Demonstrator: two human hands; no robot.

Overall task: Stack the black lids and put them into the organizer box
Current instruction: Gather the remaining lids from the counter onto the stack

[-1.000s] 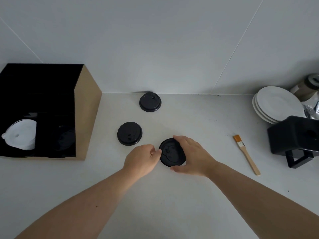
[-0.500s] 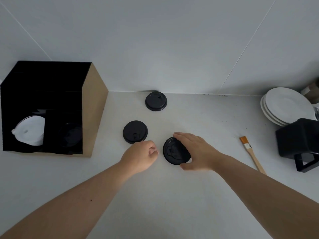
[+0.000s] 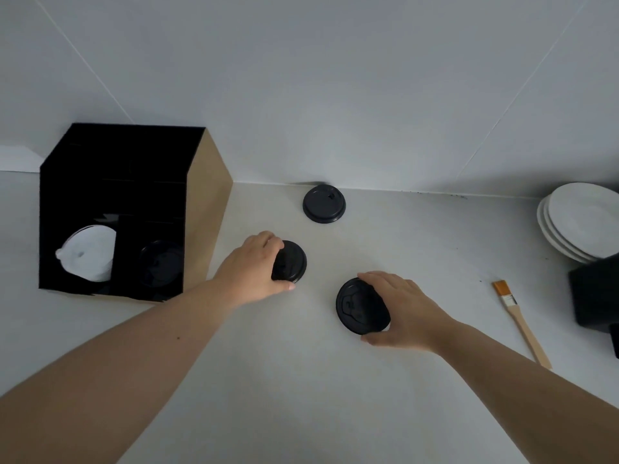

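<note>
Three black round lids lie on the white counter. My right hand (image 3: 407, 311) grips the nearest lid (image 3: 360, 306) by its right rim, tilting it slightly. My left hand (image 3: 256, 267) curls over the left side of the middle lid (image 3: 291, 264), fingers on its rim. The third lid (image 3: 324, 203) lies untouched by the back wall. The organizer box (image 3: 204, 209), black inside with a brown cardboard side, stands at the left; its front compartments hold white lids (image 3: 88, 252) and dark lids (image 3: 160, 267).
A stack of white plates (image 3: 582, 222) sits at the right edge. A black block (image 3: 596, 296) stands in front of the plates. A wooden-handled brush (image 3: 521, 321) with orange bristles lies right of my right hand.
My left hand has moved from beside the near lid up and left onto the middle lid. My right hand keeps its hold on the near lid. The camera view has shifted left.
</note>
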